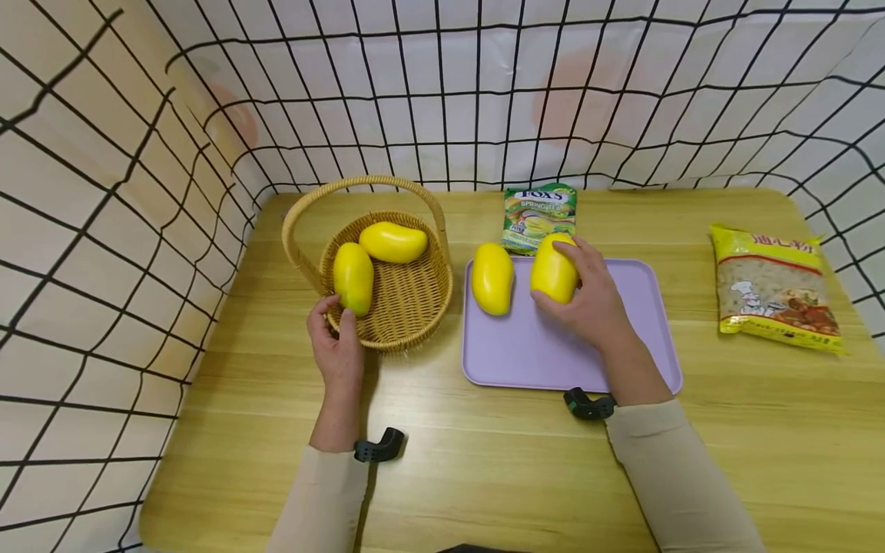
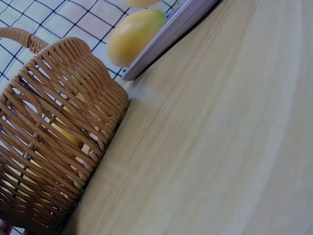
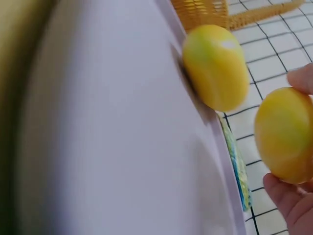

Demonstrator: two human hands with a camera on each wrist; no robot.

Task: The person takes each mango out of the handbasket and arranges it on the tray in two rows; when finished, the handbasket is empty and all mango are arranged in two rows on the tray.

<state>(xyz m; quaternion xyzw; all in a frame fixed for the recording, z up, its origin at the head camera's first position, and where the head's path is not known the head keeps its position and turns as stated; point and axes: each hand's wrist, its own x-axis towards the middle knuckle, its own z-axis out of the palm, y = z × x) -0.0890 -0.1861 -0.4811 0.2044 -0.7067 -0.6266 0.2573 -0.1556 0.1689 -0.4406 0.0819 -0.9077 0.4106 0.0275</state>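
Observation:
My right hand [image 1: 588, 296] pinches a yellow mango [image 1: 555, 269] between thumb and fingers above the purple tray [image 1: 532, 353]; the right wrist view shows that mango [image 3: 284, 135] too. Left of it, another mango [image 1: 492, 279] lies on the tray. My left hand [image 1: 336, 346] grips the near-left rim of the wicker basket [image 1: 415, 334], thumb and fingers beside a mango [image 1: 353, 278] inside. A further mango [image 1: 392, 243] lies at the back of the basket. In the left wrist view the woven basket side [image 2: 63, 127] hides most of the contents.
A green candy packet [image 1: 538, 216] lies behind the tray. At the right of the wooden table [image 1: 477, 461] is a yellow bag of grainy food [image 1: 776, 288]. Black wire grid [image 1: 456, 100] stands along the back and sides. The basket's tall handle [image 1: 366, 182] arches over its back.

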